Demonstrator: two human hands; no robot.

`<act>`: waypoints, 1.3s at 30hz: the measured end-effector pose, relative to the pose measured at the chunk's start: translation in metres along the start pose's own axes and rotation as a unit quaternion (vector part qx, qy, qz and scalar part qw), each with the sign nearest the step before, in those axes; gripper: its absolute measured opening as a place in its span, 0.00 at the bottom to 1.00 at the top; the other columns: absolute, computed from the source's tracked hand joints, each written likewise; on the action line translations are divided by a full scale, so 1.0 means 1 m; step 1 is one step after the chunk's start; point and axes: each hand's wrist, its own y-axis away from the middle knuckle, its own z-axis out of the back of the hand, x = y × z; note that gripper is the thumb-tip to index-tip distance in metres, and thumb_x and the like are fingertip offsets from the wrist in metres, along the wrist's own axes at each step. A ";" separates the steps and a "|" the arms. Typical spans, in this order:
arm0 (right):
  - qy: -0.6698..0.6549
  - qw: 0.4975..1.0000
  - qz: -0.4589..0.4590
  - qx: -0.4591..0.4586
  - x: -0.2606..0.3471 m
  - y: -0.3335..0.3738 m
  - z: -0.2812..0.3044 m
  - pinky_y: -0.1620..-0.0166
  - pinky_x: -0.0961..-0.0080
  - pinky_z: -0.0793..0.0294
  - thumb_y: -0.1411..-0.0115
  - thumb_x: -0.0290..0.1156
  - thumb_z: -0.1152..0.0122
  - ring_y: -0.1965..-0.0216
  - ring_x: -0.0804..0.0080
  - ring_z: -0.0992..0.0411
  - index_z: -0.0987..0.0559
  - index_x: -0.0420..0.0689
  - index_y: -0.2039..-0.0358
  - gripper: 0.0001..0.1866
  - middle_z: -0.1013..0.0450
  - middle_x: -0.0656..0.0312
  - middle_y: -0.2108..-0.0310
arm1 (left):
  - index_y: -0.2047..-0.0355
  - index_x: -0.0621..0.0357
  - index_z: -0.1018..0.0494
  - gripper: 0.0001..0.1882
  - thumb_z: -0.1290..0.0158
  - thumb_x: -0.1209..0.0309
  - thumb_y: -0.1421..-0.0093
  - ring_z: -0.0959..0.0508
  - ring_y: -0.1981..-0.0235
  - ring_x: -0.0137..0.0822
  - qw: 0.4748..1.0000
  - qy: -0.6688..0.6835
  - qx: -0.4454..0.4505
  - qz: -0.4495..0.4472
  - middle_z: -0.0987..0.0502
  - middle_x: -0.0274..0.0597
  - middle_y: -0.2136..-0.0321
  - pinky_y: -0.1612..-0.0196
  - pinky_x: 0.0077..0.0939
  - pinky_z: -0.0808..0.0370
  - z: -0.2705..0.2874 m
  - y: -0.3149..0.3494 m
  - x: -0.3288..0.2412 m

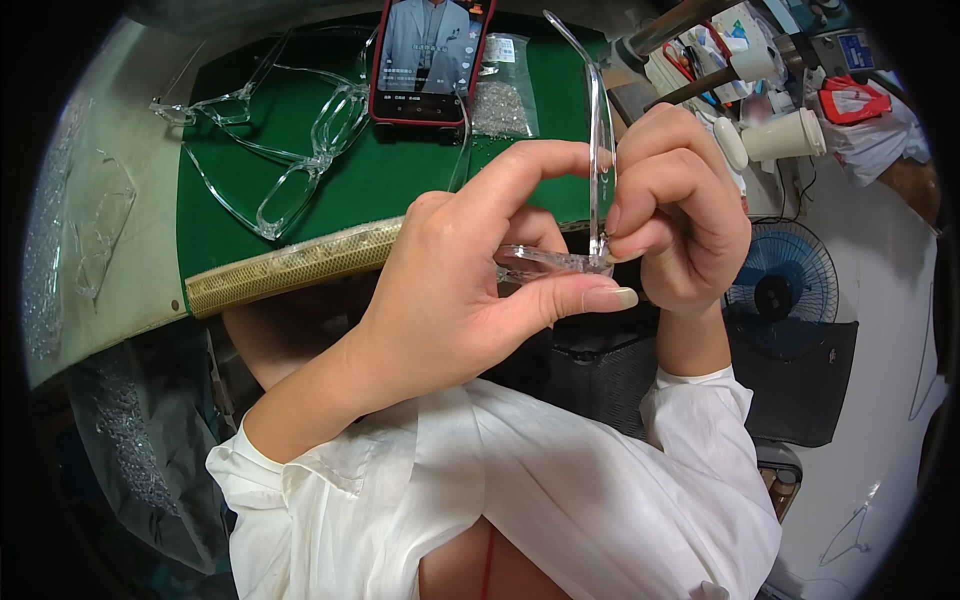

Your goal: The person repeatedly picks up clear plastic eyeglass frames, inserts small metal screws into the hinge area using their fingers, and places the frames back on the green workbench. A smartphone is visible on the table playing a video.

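Observation:
Between both hands, above the front edge of the table, is a clear plastic glasses frame (pixel 545 262). My left hand (pixel 470 250) pinches its front, with the thumb along the lower side and the fingers curled behind. One clear temple arm (pixel 597 150) stands up from the hinge corner. My right hand (pixel 685 205) is closed at that corner, its thumb and fingertip pinched together by the hinge. Whether a tiny part sits in that pinch is too small to tell. Part of the frame is hidden by the left fingers.
Several clear glasses frames (pixel 318 160) lie on the green mat (pixel 225 230). A phone (pixel 425 70) with a lit screen stands beside a bag of small clear parts (pixel 503 105). A gold strip (pixel 300 268) lines the table edge. At right are a white cup (pixel 785 135) and a fan (pixel 780 290).

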 end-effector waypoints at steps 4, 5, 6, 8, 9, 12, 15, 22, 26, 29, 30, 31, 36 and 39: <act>-0.006 1.000 -0.011 -0.026 0.000 0.002 -0.004 0.71 0.79 0.33 0.49 0.38 0.35 0.73 0.70 0.33 0.25 0.40 0.75 0.14 0.32 0.62 0.76 | 0.45 0.69 0.39 0.34 0.37 0.76 0.51 0.26 0.75 0.20 1.000 0.001 0.000 -0.008 0.25 0.35 0.76 0.68 0.12 0.31 -0.001 -0.001 0.000; -0.006 0.999 -0.009 -0.030 -0.001 0.002 -0.004 0.71 0.79 0.33 0.49 0.38 0.35 0.73 0.70 0.33 0.25 0.40 0.75 0.14 0.32 0.62 0.76 | 0.45 0.69 0.39 0.34 0.37 0.76 0.51 0.26 0.75 0.20 1.000 0.000 0.001 -0.010 0.25 0.35 0.77 0.68 0.12 0.31 -0.001 -0.002 0.000; -0.007 0.999 -0.006 -0.034 -0.001 0.002 -0.004 0.71 0.79 0.33 0.49 0.38 0.35 0.74 0.70 0.33 0.25 0.40 0.75 0.14 0.32 0.62 0.76 | 0.45 0.69 0.39 0.34 0.37 0.76 0.51 0.26 0.75 0.20 1.000 -0.002 0.002 -0.011 0.25 0.35 0.77 0.68 0.12 0.31 0.000 -0.002 0.000; -0.009 0.999 -0.010 -0.035 -0.001 0.003 -0.005 0.71 0.79 0.34 0.49 0.38 0.35 0.74 0.70 0.33 0.25 0.40 0.76 0.14 0.32 0.62 0.76 | 0.45 0.69 0.39 0.34 0.37 0.76 0.51 0.27 0.75 0.20 1.000 -0.006 0.003 -0.012 0.25 0.35 0.77 0.68 0.12 0.31 0.000 -0.002 0.000; -0.010 0.999 -0.013 -0.036 -0.001 0.003 -0.005 0.71 0.79 0.34 0.49 0.38 0.35 0.74 0.70 0.33 0.25 0.40 0.76 0.14 0.32 0.62 0.76 | 0.45 0.69 0.39 0.34 0.37 0.76 0.51 0.27 0.75 0.20 1.000 0.002 0.005 -0.009 0.25 0.34 0.77 0.68 0.12 0.32 0.000 -0.002 0.000; -0.021 0.999 -0.007 -0.030 -0.002 0.003 -0.003 0.72 0.80 0.35 0.51 0.38 0.34 0.74 0.71 0.33 0.25 0.40 0.77 0.13 0.32 0.62 0.76 | 0.45 0.68 0.39 0.34 0.37 0.76 0.51 0.27 0.75 0.19 1.000 0.019 0.007 -0.003 0.25 0.34 0.76 0.68 0.11 0.32 0.000 -0.001 0.000; -0.025 0.999 0.004 -0.036 -0.005 0.003 -0.003 0.72 0.80 0.36 0.52 0.37 0.34 0.74 0.71 0.33 0.24 0.40 0.77 0.13 0.32 0.62 0.76 | 0.45 0.68 0.39 0.34 0.37 0.76 0.51 0.27 0.74 0.19 1.000 0.022 0.008 0.002 0.25 0.34 0.76 0.68 0.11 0.32 0.000 -0.002 0.000; -0.031 0.999 0.003 -0.031 -0.005 0.004 -0.002 0.72 0.80 0.36 0.52 0.36 0.33 0.74 0.72 0.33 0.24 0.40 0.77 0.13 0.32 0.62 0.76 | 0.45 0.67 0.39 0.34 0.36 0.76 0.52 0.26 0.73 0.20 0.999 0.036 0.009 0.015 0.25 0.34 0.76 0.67 0.12 0.31 -0.001 -0.003 0.001; -0.034 0.999 0.007 -0.041 -0.008 0.005 -0.005 0.72 0.81 0.36 0.49 0.37 0.35 0.74 0.73 0.34 0.24 0.39 0.76 0.14 0.32 0.61 0.76 | 0.45 0.67 0.39 0.34 0.36 0.76 0.51 0.26 0.73 0.20 0.998 0.062 0.006 0.030 0.25 0.33 0.75 0.66 0.12 0.30 -0.001 -0.003 0.001; -0.039 0.998 -0.011 -0.057 -0.006 0.006 -0.008 0.72 0.82 0.36 0.48 0.39 0.36 0.73 0.73 0.34 0.24 0.39 0.75 0.15 0.32 0.61 0.75 | 0.45 0.67 0.39 0.34 0.36 0.76 0.51 0.26 0.73 0.19 0.999 0.047 0.005 0.009 0.26 0.33 0.75 0.67 0.12 0.31 -0.001 -0.003 0.002; -0.040 0.997 -0.020 -0.062 -0.005 0.007 -0.009 0.71 0.82 0.36 0.47 0.39 0.36 0.73 0.74 0.34 0.24 0.39 0.75 0.15 0.32 0.61 0.75 | 0.45 0.67 0.39 0.34 0.36 0.76 0.51 0.27 0.73 0.19 0.999 0.042 0.005 0.010 0.26 0.33 0.75 0.67 0.12 0.31 -0.001 -0.003 0.002; -0.041 0.997 -0.018 -0.064 -0.006 0.007 -0.009 0.71 0.82 0.36 0.47 0.39 0.36 0.73 0.74 0.34 0.24 0.39 0.75 0.15 0.33 0.61 0.75 | 0.46 0.67 0.38 0.34 0.36 0.76 0.51 0.27 0.73 0.19 0.999 0.038 0.006 0.010 0.26 0.33 0.75 0.68 0.12 0.31 0.000 -0.003 0.001; -0.061 0.996 -0.025 -0.067 -0.007 0.008 -0.010 0.71 0.84 0.37 0.48 0.37 0.35 0.72 0.75 0.35 0.24 0.38 0.75 0.14 0.33 0.61 0.74 | 0.46 0.68 0.38 0.34 0.36 0.76 0.52 0.28 0.74 0.19 1.000 0.025 -0.001 -0.001 0.27 0.32 0.75 0.69 0.12 0.32 0.000 -0.002 0.002; -0.069 0.995 -0.036 -0.067 -0.007 0.008 -0.010 0.71 0.84 0.37 0.49 0.36 0.34 0.72 0.76 0.35 0.23 0.37 0.75 0.13 0.33 0.61 0.74 | 0.46 0.68 0.38 0.34 0.36 0.76 0.52 0.28 0.74 0.19 1.000 0.012 0.001 -0.004 0.27 0.33 0.74 0.69 0.12 0.32 0.001 -0.002 0.002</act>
